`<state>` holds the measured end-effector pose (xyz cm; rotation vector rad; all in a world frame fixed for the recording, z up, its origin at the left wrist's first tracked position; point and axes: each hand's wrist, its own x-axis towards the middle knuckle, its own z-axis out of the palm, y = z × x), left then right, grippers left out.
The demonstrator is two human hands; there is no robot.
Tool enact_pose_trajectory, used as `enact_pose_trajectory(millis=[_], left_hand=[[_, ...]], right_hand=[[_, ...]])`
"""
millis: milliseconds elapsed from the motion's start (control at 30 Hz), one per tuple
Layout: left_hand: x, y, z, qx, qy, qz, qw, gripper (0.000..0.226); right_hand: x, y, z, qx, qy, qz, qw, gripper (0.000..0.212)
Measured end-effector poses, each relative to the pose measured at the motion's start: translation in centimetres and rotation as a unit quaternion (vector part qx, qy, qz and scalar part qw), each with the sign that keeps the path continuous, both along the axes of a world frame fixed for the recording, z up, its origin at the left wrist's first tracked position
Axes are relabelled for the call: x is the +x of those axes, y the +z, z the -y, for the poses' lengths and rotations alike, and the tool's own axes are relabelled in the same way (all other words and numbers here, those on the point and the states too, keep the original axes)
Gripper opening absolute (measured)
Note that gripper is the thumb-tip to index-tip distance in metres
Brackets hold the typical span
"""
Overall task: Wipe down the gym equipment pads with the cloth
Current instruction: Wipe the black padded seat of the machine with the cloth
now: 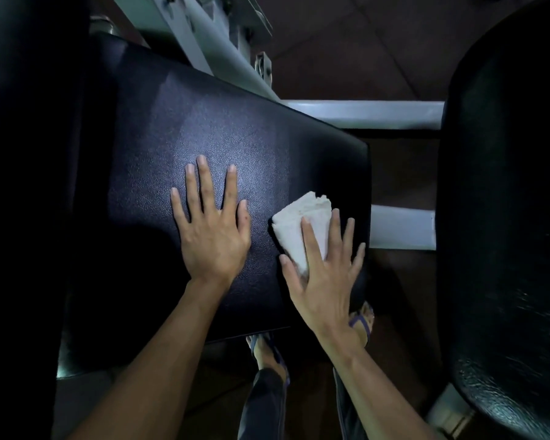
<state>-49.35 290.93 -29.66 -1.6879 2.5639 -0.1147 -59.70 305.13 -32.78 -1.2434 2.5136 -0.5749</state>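
A: Filling the middle of the frame?
B: Black padded bench pad (pixel 204 138), slanting from upper left to lower right.
A: Left hand (pixel 211 230)?
B: Flat at centre, palm down, fingers spread, gripping nothing.
A: Right hand (pixel 324 277)?
B: Lower right, open, fingers splayed, pressing folded white cloth (pixel 302 220) against the pad's right edge.

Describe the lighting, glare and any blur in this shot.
Head view: dim overall, with a soft sheen on the central pad above the left hand; its left part sinks into black. The white cloth under the right hand is brightest. The right pad shows streaky blur low down, and wide-angle bending curves the edges.
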Motion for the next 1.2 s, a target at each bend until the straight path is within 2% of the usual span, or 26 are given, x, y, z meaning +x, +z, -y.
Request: enact_pose_trajectory(millis=[167,300,533,667,800,933,1067,1200], left_hand=[[0.0,-0.2,-0.1,-0.003,-0.001,0.004,1.000,0.057],[0.2,-0.1,0.0,0.005,0.001,0.004,1.000,0.056],[0.3,-0.2,-0.1,0.003,-0.003,0.009,1.000,0.057],[0.3,-0.4,0.2,0.022,-0.006,0.011,1.000,0.057],[0.3,3.0,0.4,0.147,-0.006,0.000,0.989,0.059],[0.9,9.2,-4.2,0.297,0.043,-0.112,0.947,0.053],[2.9,13.9,-12.0,0.351,0.123,-0.216,0.903,0.039],[4.3,16.3,-18.5,0.422,0.131,-0.225,0.869,0.029]], right_hand=[[0.1,-0.5,1.1,-0.040,0.021,-0.005,0.999,0.073],[-1.1,-0.2,2.3,-0.003,0.054,-0.043,0.998,0.076],[-1.8,-1.2,2.5,-0.092,0.070,0.044,0.992,0.058],[-2.5,-1.2,2.6,-0.097,0.069,0.081,0.990,0.051],[-2.4,2.7,1.8,-0.048,0.015,0.186,0.981,0.049],[-1.3,9.0,-2.9,-0.036,0.000,0.267,0.963,0.042],[0.2,15.5,-9.4,-0.014,-0.074,0.308,0.948,0.036],[2.1,18.7,-16.5,-0.017,-0.152,0.336,0.929,0.035]])
